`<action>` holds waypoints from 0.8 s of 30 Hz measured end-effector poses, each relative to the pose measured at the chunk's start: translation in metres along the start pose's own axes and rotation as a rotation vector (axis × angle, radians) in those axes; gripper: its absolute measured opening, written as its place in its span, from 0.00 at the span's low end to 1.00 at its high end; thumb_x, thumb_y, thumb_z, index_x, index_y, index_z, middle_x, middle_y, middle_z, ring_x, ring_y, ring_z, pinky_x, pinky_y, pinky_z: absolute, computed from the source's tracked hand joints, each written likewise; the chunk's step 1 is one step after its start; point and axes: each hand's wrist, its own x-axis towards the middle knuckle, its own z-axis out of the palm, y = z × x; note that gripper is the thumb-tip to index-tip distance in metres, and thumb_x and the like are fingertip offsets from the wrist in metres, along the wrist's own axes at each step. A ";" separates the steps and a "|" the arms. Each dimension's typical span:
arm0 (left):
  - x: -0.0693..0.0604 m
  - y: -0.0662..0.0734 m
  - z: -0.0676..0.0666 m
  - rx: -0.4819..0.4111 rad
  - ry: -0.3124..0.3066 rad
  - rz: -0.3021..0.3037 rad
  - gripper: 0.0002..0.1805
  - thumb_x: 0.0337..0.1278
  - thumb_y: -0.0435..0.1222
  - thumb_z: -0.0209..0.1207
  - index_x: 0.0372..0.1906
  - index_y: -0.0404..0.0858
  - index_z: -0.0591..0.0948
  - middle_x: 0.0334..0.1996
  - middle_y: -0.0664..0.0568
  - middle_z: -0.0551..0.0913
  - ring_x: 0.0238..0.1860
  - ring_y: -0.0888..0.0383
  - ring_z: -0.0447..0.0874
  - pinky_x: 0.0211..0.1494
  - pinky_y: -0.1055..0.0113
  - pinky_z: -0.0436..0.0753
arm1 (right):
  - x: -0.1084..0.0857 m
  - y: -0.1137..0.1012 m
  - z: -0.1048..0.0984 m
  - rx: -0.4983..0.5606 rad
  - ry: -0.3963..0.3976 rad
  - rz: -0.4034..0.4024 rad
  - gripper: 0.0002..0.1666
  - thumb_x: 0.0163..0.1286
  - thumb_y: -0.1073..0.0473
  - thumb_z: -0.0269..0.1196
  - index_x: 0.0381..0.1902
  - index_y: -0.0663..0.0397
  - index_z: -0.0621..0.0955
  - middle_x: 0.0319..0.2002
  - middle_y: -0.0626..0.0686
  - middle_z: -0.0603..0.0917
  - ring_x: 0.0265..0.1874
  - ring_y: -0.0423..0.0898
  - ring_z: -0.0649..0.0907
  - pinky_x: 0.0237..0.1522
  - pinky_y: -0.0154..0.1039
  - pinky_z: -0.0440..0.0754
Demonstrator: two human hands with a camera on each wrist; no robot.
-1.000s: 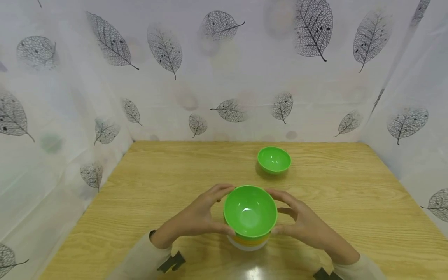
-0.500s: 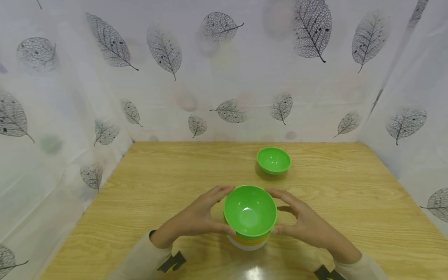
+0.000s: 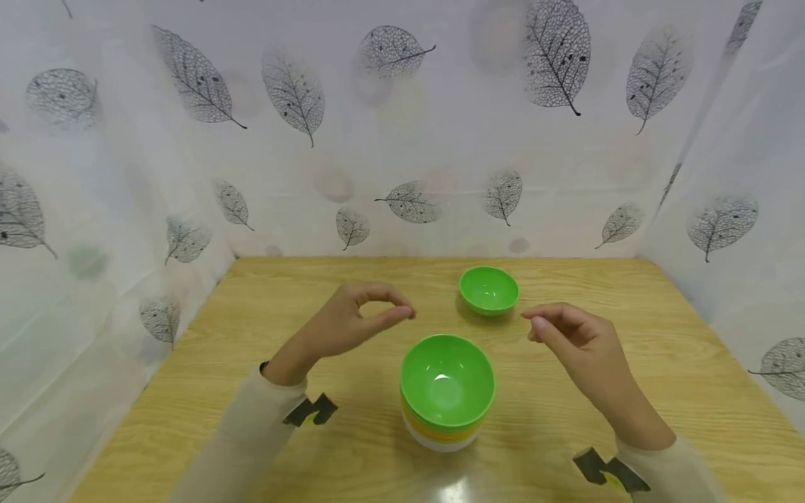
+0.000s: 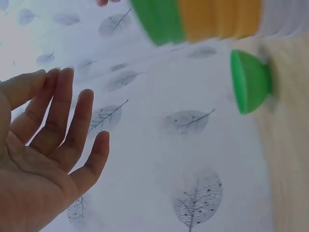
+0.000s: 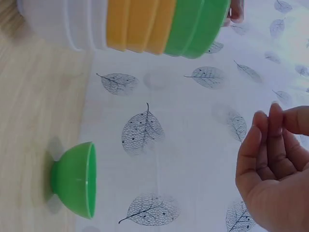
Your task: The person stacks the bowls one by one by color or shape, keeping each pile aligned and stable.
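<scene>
A stack of nested bowls stands on the table near the front, with green bowls on top, orange ones under them and white ones at the bottom. My left hand hovers up and left of the stack, touching nothing, its thumb tip close to the index fingertip. On the other side, my right hand is held up in the air with fingers loosely bent and nothing between them. A single green bowl sits upright behind the stack, just beyond the right fingertips. Both wrist views show the stack's layered side, partly cut off.
The wooden table ends at a pale leaf-printed curtain at the back, with more of it along both sides. Dark straps are visible on both sleeves.
Both hands have let go of the bowl stack, lifting and moving apart from it. The stack and the single green bowl stay where they were.
</scene>
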 end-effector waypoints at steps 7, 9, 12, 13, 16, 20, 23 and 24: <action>0.049 0.004 -0.020 -0.097 0.149 -0.008 0.09 0.66 0.34 0.56 0.40 0.33 0.83 0.40 0.47 0.85 0.46 0.54 0.83 0.56 0.61 0.80 | 0.014 -0.008 -0.001 0.127 0.051 -0.043 0.11 0.73 0.67 0.53 0.41 0.68 0.82 0.30 0.49 0.84 0.34 0.40 0.82 0.43 0.28 0.81; 0.064 0.002 -0.021 -0.124 0.187 -0.019 0.11 0.67 0.35 0.54 0.42 0.32 0.82 0.42 0.45 0.85 0.49 0.54 0.82 0.58 0.62 0.79 | 0.018 -0.008 -0.002 0.154 0.056 -0.071 0.13 0.74 0.66 0.51 0.42 0.69 0.82 0.34 0.48 0.86 0.38 0.40 0.83 0.47 0.28 0.80; 0.085 -0.005 -0.018 -0.084 0.273 -0.018 0.14 0.68 0.37 0.54 0.50 0.33 0.81 0.50 0.45 0.83 0.54 0.55 0.78 0.60 0.62 0.77 | 0.022 -0.006 -0.003 0.164 0.070 -0.106 0.17 0.76 0.63 0.48 0.46 0.70 0.81 0.42 0.49 0.86 0.46 0.40 0.82 0.53 0.29 0.77; 0.091 -0.008 -0.016 -0.060 0.309 -0.015 0.15 0.68 0.38 0.54 0.54 0.34 0.79 0.53 0.45 0.81 0.56 0.55 0.77 0.60 0.61 0.77 | 0.024 -0.005 -0.003 0.156 0.076 -0.118 0.18 0.77 0.62 0.47 0.48 0.70 0.80 0.46 0.49 0.86 0.50 0.40 0.81 0.55 0.29 0.76; 0.105 -0.020 -0.007 0.022 0.416 -0.040 0.24 0.67 0.41 0.54 0.66 0.39 0.70 0.63 0.48 0.72 0.62 0.55 0.70 0.60 0.59 0.76 | 0.026 -0.002 -0.004 0.064 0.126 -0.097 0.21 0.78 0.59 0.45 0.56 0.66 0.77 0.58 0.49 0.80 0.61 0.41 0.73 0.61 0.28 0.70; 0.118 -0.038 0.003 0.044 0.493 -0.097 0.30 0.67 0.43 0.52 0.71 0.42 0.63 0.70 0.50 0.63 0.67 0.56 0.63 0.63 0.59 0.73 | 0.029 0.005 -0.004 -0.026 0.167 -0.003 0.25 0.79 0.52 0.43 0.68 0.53 0.69 0.71 0.47 0.63 0.72 0.41 0.58 0.71 0.37 0.57; 0.127 -0.054 0.010 0.042 0.532 -0.102 0.29 0.69 0.42 0.50 0.71 0.40 0.62 0.71 0.49 0.60 0.69 0.56 0.60 0.65 0.58 0.70 | 0.036 0.015 -0.002 0.021 0.157 0.084 0.29 0.79 0.47 0.42 0.73 0.47 0.61 0.75 0.47 0.54 0.74 0.44 0.51 0.74 0.51 0.47; 0.129 -0.059 0.012 0.045 0.541 -0.105 0.29 0.69 0.42 0.49 0.71 0.40 0.62 0.71 0.49 0.60 0.69 0.56 0.59 0.66 0.57 0.70 | 0.038 0.019 -0.001 0.041 0.154 0.114 0.30 0.78 0.46 0.41 0.74 0.46 0.59 0.76 0.47 0.52 0.74 0.45 0.50 0.74 0.54 0.45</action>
